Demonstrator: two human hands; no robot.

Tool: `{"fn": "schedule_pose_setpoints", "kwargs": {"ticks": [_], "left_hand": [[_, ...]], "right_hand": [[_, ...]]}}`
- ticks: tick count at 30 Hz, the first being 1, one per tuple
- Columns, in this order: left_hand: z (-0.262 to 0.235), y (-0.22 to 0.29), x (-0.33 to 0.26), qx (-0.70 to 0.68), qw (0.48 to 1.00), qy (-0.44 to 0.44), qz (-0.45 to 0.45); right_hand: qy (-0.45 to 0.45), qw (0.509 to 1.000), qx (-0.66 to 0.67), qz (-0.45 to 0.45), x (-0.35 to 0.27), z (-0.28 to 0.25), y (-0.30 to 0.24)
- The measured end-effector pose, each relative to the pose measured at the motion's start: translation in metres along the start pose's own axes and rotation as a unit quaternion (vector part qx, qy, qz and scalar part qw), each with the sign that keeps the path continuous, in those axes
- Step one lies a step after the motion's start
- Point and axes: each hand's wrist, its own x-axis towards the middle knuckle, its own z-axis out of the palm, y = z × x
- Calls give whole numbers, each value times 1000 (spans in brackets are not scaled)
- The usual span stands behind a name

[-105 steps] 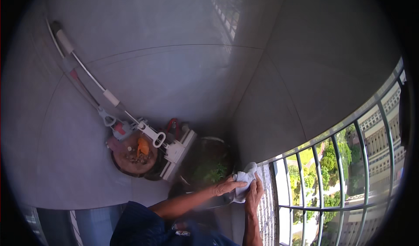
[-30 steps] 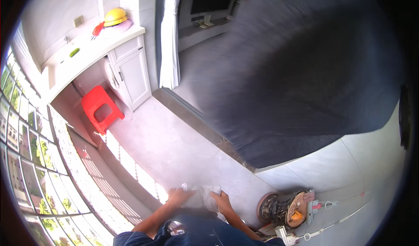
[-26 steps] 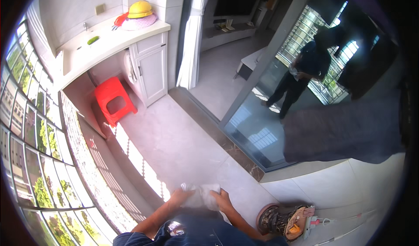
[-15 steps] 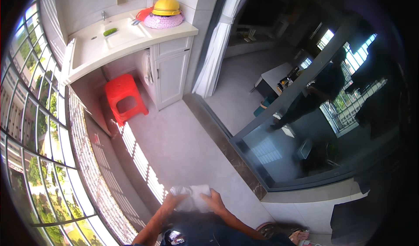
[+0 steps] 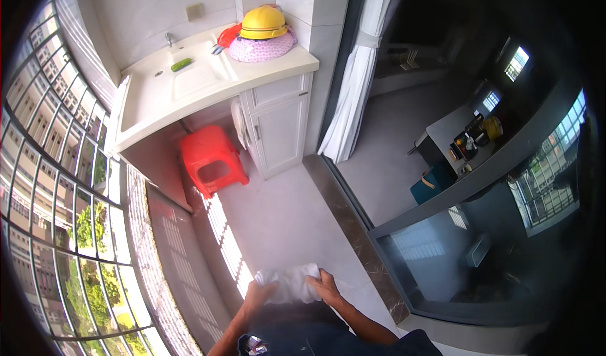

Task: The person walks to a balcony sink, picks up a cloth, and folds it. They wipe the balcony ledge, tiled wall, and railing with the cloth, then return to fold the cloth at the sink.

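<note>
A folded white cloth [image 5: 289, 281] stretches between my two hands, low in the view in front of my body. My left hand [image 5: 258, 294] is closed on its left end, and my right hand [image 5: 325, 286] grips the right end with the thumb on top. The fingers beneath the cloth are hidden. Whether it is a towel or a garment I cannot tell.
Ahead stands a white sink counter [image 5: 148, 119] with a green cucumber [image 5: 181, 64], a yellow helmet [image 5: 263, 23] and a pink patterned item [image 5: 262, 48]. A red stool [image 5: 214, 160] sits below. Window bars [image 5: 69, 252] line the left, a glass sliding door [image 5: 435, 261] the right.
My view has shifted, so the sink, stool and door sit farther right and lower. Both hands still hold the white cloth, now slightly to the right in the picture.
</note>
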Motion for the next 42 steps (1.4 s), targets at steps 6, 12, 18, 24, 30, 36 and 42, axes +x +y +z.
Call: {"fn": "schedule_pose_setpoints", "kwargs": {"ticks": [6,12,18,24,30,36,42], "left_hand": [[13,47,28,-53,998,39,-3],[4,61,72,-9,997,71,25],[-31,106,148,17,997,72,32],[-83,169,201,54,993,19,99],[-138,214,219,-2,980,114,163],[-161,225,222,-103,959,200,172],[-161,235,230,-107,954,243,139]], "right_hand": [[-21,999,-21,-28,59,-12,-57],[-9,995,-92,-27,105,-8,-95],[52,988,-102,-100,176,11,-120],[46,978,-121,-164,244,42,-213],[-2,976,-119,-184,305,98,-272],[-74,968,-111,-214,336,138,-289],[-129,968,-126,-173,365,145,-319]]}}
